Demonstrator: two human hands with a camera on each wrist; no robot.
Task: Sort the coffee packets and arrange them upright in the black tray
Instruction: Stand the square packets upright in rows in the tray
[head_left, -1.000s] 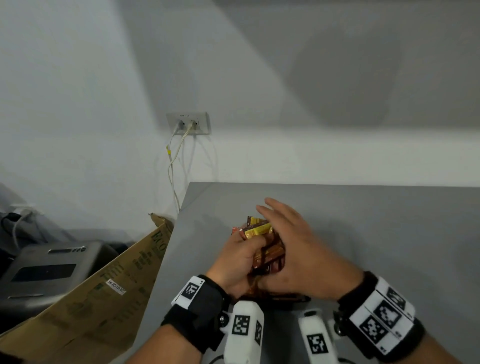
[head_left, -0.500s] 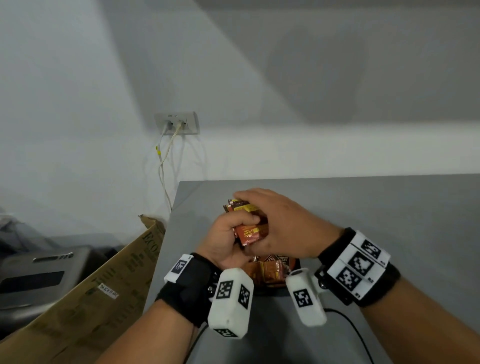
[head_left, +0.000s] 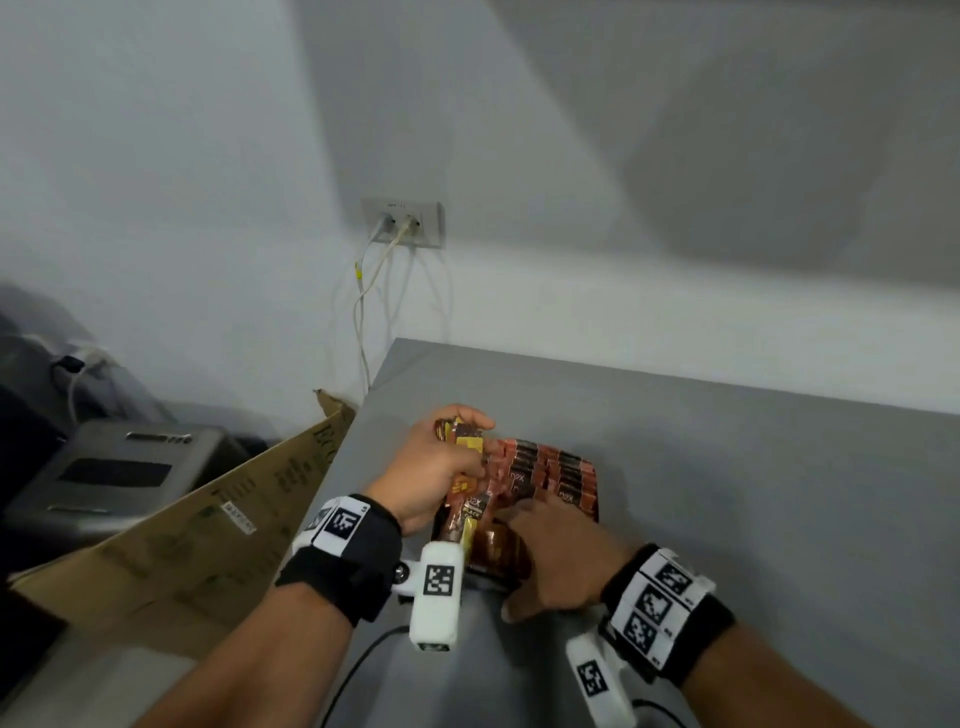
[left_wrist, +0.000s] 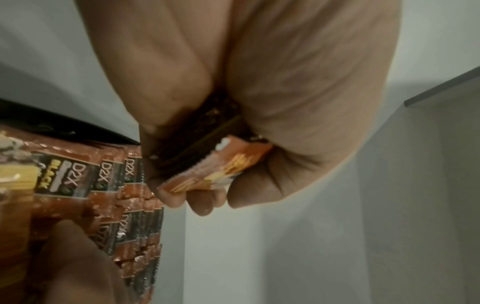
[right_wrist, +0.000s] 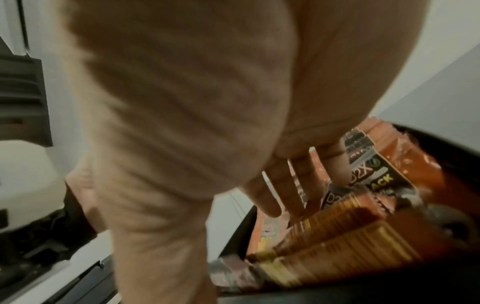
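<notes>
A black tray (left_wrist: 57, 125) on the grey table (head_left: 727, 493) holds rows of upright brown-orange "D2X Black" coffee packets (head_left: 550, 467). My left hand (head_left: 467, 441) hovers at the tray's far left corner. Its fingers (left_wrist: 197, 197) curl round a small bundle of packets (left_wrist: 215, 168) with yellow and brown print. My right hand (head_left: 524, 514) lies over the tray's near side. Its straight fingers (right_wrist: 285, 195) press against the standing packets (right_wrist: 376, 170). Yellow-striped packets (right_wrist: 337, 242) lie lower at the near end. The hands hide the near rows.
An open cardboard box (head_left: 208, 525) stands against the table's left edge, with a grey machine (head_left: 119, 473) behind it. A wall socket (head_left: 402, 223) with white cables sits above the far left corner. A black cable (head_left: 363, 654) trails near the front edge.
Both hands held the bundle together above the tray before. The right hand has let go and dropped onto the packets in the tray; the left keeps the bundle at the far left.
</notes>
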